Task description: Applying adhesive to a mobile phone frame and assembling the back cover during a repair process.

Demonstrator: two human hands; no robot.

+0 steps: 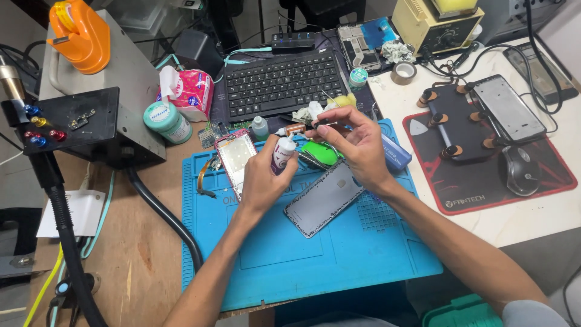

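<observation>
My left hand (261, 177) grips a small white glue tube (282, 154) with a copper-coloured nozzle, held over the blue work mat (339, 254). My right hand (354, 147) pinches the tip of the nozzle with thumb and fingers, just above the tube. Below both hands a grey phone back cover (322, 200) lies flat on the mat. A phone frame with a pink rim (235, 156) lies to the left of my left hand, with a loose flex cable beside it.
A black keyboard (281, 82) sits behind the mat. A green lid (319, 152), a small clear bottle (259, 128) and a round teal tub (166, 120) lie nearby. To the right are a phone clamped in a black jig (460, 121), a mouse (519, 171) and a red mouse pad.
</observation>
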